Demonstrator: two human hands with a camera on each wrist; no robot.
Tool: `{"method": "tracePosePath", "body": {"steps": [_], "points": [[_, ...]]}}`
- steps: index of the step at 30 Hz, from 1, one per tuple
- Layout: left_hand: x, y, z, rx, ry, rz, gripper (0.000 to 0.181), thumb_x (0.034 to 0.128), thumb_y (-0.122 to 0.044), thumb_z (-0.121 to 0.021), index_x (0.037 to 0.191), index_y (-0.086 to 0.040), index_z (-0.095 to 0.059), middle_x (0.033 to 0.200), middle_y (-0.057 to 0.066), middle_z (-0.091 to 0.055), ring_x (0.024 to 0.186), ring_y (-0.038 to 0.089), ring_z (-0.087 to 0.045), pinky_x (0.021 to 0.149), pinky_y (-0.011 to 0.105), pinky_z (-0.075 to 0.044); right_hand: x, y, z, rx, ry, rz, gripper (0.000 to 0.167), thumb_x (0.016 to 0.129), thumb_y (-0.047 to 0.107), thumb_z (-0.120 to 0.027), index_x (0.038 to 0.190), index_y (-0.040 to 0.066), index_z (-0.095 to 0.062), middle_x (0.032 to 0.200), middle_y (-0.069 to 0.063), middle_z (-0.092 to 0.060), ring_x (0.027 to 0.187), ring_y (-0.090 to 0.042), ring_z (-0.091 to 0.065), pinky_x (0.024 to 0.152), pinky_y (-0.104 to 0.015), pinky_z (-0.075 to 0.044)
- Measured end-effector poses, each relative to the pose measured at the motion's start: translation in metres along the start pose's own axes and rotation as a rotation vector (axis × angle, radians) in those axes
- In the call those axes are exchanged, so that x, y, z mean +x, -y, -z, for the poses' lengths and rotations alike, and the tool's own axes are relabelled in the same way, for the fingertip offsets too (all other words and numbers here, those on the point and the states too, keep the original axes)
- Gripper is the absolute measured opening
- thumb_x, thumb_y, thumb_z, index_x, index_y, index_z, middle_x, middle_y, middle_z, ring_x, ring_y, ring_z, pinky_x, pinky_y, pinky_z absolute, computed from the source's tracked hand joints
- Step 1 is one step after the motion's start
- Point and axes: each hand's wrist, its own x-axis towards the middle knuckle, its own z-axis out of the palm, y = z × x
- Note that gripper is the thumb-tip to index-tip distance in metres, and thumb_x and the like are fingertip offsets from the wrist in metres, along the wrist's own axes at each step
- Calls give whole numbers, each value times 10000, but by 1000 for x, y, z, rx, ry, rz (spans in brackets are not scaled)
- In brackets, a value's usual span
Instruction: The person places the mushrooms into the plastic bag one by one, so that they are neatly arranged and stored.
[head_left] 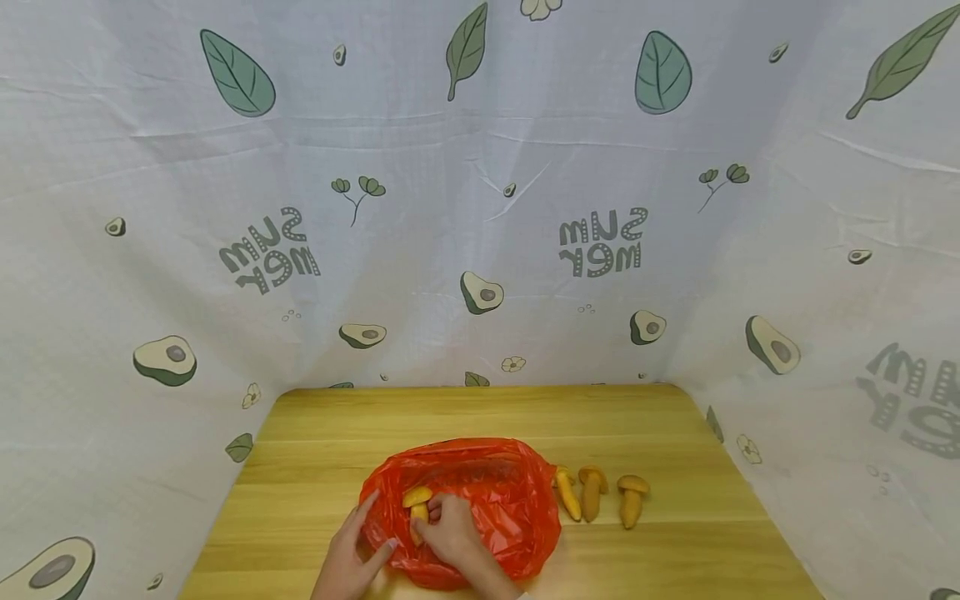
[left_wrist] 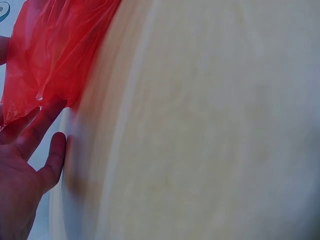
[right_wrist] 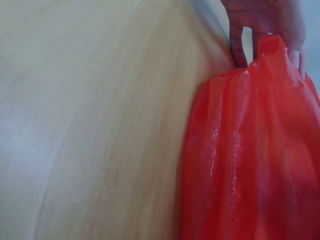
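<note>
A red plastic bag [head_left: 517,508] lies with its mouth wide on the wooden table. Inside its left part, my right hand [head_left: 452,525] pinches a yellow mushroom [head_left: 417,497] by the stem, cap upward. My left hand [head_left: 351,546] is at the bag's left side, its fingers spread and touching the red plastic. In the left wrist view, the left hand's thumb [left_wrist: 56,155] stands apart from the bag. The right wrist view has the bag's side in front of a hand [right_wrist: 265,20], and the mushroom is hidden there.
Right of the bag lie three more mushrooms: a slim yellow one [head_left: 567,493], a brownish one [head_left: 591,493] and another [head_left: 632,500] farther right. The wooden table [head_left: 675,567] is enclosed by a white patterned cloth [head_left: 480,233] at the back and sides.
</note>
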Motion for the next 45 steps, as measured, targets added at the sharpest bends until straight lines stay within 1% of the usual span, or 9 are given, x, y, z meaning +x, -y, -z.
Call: {"method": "tracePosePath", "body": {"steps": [6,13,16,22,29,35,38,43,45], "points": [[-1,1,0,12,-4,-3,808,921,-480,-749,1569,-121,-426,1538,207,-504,1359,404,-555,1067,574,-517,-4,4,4,-2,-34,8,260,838,208,-846,943,12,-712,858,-51,-690,771,-115,-621,620,-279,-547],[0,2,-1,18,-13,-4,817,917,-492,-750,1566,-111,-432,1544,207,-500,1368,409,-546,1084,587,-498,-7,7,15,0,-92,93,254,846,195,-850,959,14,-713,846,-70,-691,637,-25,-540,552,-212,-492],[1,2,-1,3,-8,8,828,912,-502,-750,1569,-115,-427,1553,203,-490,1376,413,-538,1090,585,-494,-8,10,21,-1,-109,103,256,849,197,-849,975,17,-718,861,-76,-693,619,-19,-539,541,-204,-489],[0,3,-1,-12,-5,18,835,920,-487,-749,1575,-96,-409,1551,222,-484,1368,429,-540,1069,574,-513,-9,12,32,-25,-119,93,282,866,230,-840,1016,23,-722,902,-76,-690,667,-39,-554,557,-205,-497],[1,3,-2,-45,-9,40,846,910,-480,-762,1585,-125,-397,1573,218,-458,1385,435,-523,1082,558,-504,-12,8,50,-25,-150,140,281,887,234,-825,1032,14,-725,916,-119,-702,686,-51,-587,598,-199,-523],[1,1,-3,-43,1,65,875,918,-523,-737,1596,-110,-368,1568,238,-453,1387,460,-512,1075,577,-507,-14,8,68,-38,-154,105,301,893,274,-819,1049,33,-728,913,-68,-697,720,-50,-604,629,-202,-540],[1,0,-3,-40,3,77,887,917,-533,-733,1601,-111,-357,1559,242,-462,1383,462,-514,1077,588,-503,-15,8,77,-39,-164,111,282,902,280,-810,1046,54,-724,928,-77,-704,734,-54,-613,642,-202,-545],[1,-1,-2,-32,-2,72,892,923,-534,-725,1605,-105,-343,1573,247,-443,1394,476,-496,1090,611,-482,-16,9,91,-51,-202,143,251,908,279,-804,1057,95,-720,967,-95,-720,744,-46,-624,658,-197,-554],[1,-1,-2,-35,-5,64,889,923,-516,-734,1604,-98,-344,1574,247,-442,1394,475,-497,1090,611,-482,-17,8,96,-56,-220,150,268,907,282,-807,1072,90,-721,970,-91,-721,747,-44,-627,663,-192,-559]]}}
